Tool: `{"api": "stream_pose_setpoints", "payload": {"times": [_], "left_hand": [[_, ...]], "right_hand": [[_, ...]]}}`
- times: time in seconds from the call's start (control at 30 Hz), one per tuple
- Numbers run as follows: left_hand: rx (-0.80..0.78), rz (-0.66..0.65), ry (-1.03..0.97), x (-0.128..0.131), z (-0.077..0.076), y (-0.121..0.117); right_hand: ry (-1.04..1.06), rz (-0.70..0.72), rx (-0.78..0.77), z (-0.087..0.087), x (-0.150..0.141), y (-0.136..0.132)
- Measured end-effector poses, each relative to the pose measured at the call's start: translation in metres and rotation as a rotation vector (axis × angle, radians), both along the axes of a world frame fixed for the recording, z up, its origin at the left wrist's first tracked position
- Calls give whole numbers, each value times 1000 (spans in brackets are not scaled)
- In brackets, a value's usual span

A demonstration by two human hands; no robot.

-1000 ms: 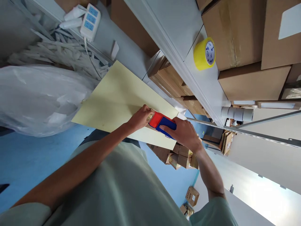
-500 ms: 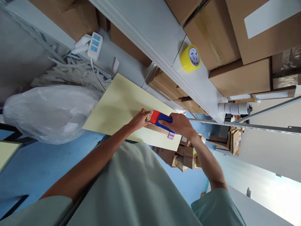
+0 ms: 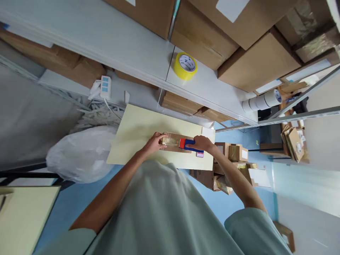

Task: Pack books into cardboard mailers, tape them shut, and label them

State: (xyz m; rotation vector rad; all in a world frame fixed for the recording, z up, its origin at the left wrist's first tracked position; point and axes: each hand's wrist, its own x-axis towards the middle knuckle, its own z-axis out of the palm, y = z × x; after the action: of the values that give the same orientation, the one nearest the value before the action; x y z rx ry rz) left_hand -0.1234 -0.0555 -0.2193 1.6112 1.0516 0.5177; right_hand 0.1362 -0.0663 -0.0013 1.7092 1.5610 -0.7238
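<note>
A slim cardboard box (image 3: 174,149) lies on the pale yellow tabletop (image 3: 135,122), with shiny clear tape (image 3: 172,141) along its top. My left hand (image 3: 154,143) grips the box's left end, thumb and fingers on either side. My right hand (image 3: 203,143) is wrapped round a red and blue tape dispenser (image 3: 187,144), whose red end rests on or just above the box partway along. Just below the dispenser, a phone (image 3: 200,154) with a pinkish screen lies partly covered. The dispenser's roll is hidden.
A yellow tape roll (image 3: 185,66) and several white rolls (image 3: 261,101) sit on the shelf (image 3: 148,71) above. A power strip (image 3: 105,87) stands behind the table's left corner. A filled plastic bag (image 3: 82,152) is at left; cardboard boxes (image 3: 203,179) are stacked at right.
My right hand has drawn the tape dispenser rightward, away from my left hand, and tape now shows along the box. My left hand still holds the left end. The view has turned.
</note>
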Motion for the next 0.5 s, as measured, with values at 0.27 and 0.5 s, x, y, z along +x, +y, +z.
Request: {"api": "stream_pose_setpoints", "payload": {"times": [0.27, 0.5], "left_hand": [[-62, 57, 15, -1, 10, -14], [-2, 270, 214, 22, 27, -40]], "right_hand": [[105, 14, 28, -39, 14, -2], [193, 51, 34, -54, 17, -1]]}}
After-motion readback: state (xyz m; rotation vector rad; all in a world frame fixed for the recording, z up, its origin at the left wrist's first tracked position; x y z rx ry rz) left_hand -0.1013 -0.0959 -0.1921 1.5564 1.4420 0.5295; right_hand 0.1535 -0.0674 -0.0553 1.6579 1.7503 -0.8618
